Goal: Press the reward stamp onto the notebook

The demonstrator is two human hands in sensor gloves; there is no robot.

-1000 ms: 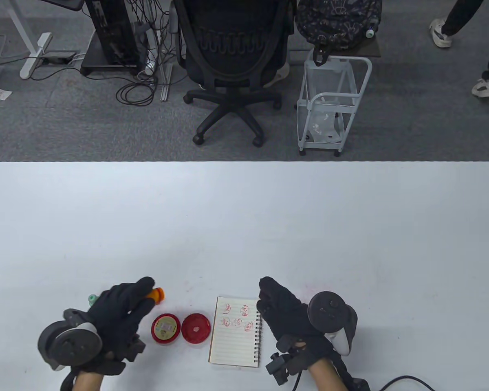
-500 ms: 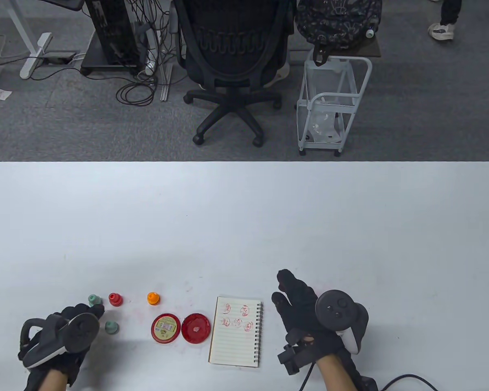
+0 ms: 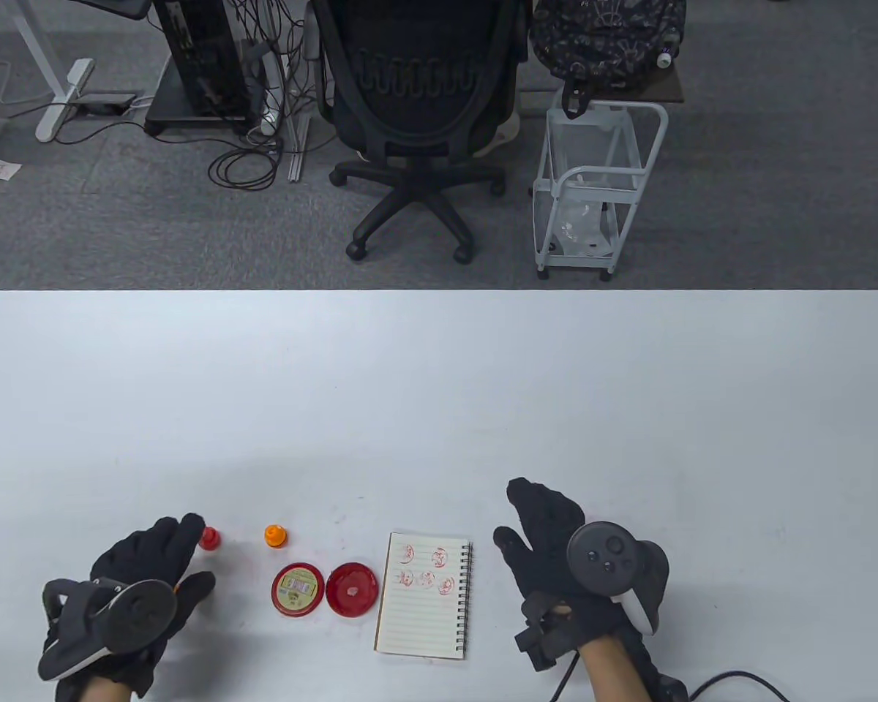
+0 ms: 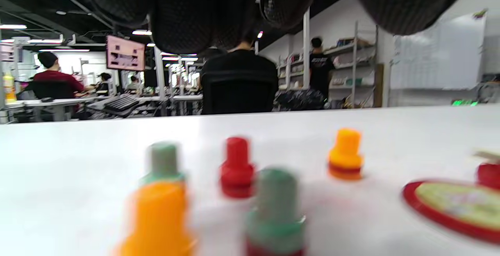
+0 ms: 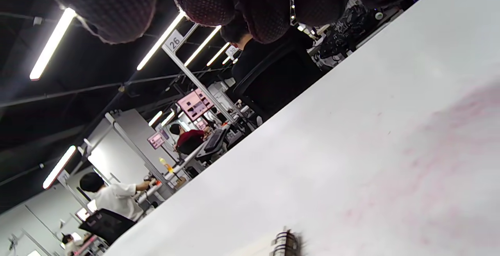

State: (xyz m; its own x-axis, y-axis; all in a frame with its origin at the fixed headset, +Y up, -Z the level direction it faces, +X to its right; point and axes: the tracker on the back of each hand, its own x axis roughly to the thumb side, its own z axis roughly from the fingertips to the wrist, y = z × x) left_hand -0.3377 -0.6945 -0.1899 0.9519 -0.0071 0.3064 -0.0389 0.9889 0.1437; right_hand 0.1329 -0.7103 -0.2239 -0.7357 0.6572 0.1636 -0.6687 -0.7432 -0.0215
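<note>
The spiral notebook (image 3: 424,596) lies open near the table's front edge, with several red stamp prints at the top of its page. Left of it sit the red ink pad (image 3: 352,589) and its labelled lid (image 3: 298,589). An orange stamp (image 3: 275,536) and a red stamp (image 3: 208,539) stand upright behind them. My left hand (image 3: 175,548) reaches over the stamp group, fingertips beside the red stamp, holding nothing. The left wrist view shows two green stamps (image 4: 275,213), a near orange stamp (image 4: 158,221), the red stamp (image 4: 236,168) and the far orange stamp (image 4: 345,154). My right hand (image 3: 530,523) rests relaxed, right of the notebook.
The white table (image 3: 439,380) stretches far beyond the objects. Past its far edge stand an office chair (image 3: 417,110) and a white wire cart (image 3: 600,190). A cable (image 3: 732,684) runs from my right wrist at the front edge.
My left hand set the orange stamp down, pulled back to the left, then reached forward over the green stamps toward the red one. My right hand drifted right, off the notebook's edge.
</note>
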